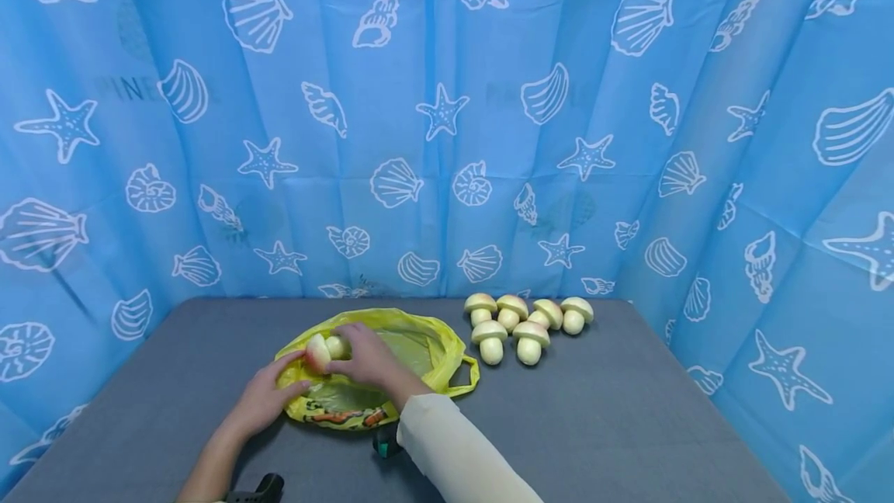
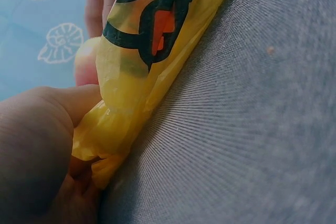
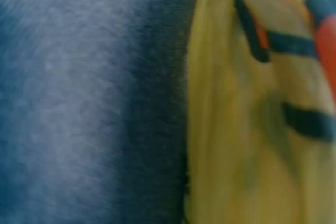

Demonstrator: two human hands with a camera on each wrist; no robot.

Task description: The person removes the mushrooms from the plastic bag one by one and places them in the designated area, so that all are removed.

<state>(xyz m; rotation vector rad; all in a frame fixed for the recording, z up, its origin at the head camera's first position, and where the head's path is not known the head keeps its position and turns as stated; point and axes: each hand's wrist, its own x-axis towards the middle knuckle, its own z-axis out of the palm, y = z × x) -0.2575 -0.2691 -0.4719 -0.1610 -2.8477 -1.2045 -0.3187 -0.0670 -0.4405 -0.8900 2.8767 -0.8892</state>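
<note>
A yellow plastic bag (image 1: pixel 412 332) lies with its mouth spread wide, dark and orange print on its near side. My right hand (image 1: pixel 366 359) grips a toy mushroom (image 1: pixel 317 354) over the bag's opening, its pinkish cap toward the left. At the bag's left rim, my left hand (image 1: pixel 264 398) holds the plastic, fingertips close to the mushroom cap. In the left wrist view, the left thumb (image 2: pixel 73 103) lies over the yellow plastic (image 2: pixel 121 93), and part of the mushroom (image 2: pixel 86 61) shows behind it. The right wrist view has only the bag (image 3: pixel 247 129) and cloth.
Several more toy mushrooms (image 1: pixel 529 341) stand in two rows on the grey tabletop (image 1: pixel 594 410), right of the bag. A bag handle loop (image 1: pixel 473 379) sticks out toward them. Behind the table hangs a blue curtain (image 1: pixel 433 231) with shell prints.
</note>
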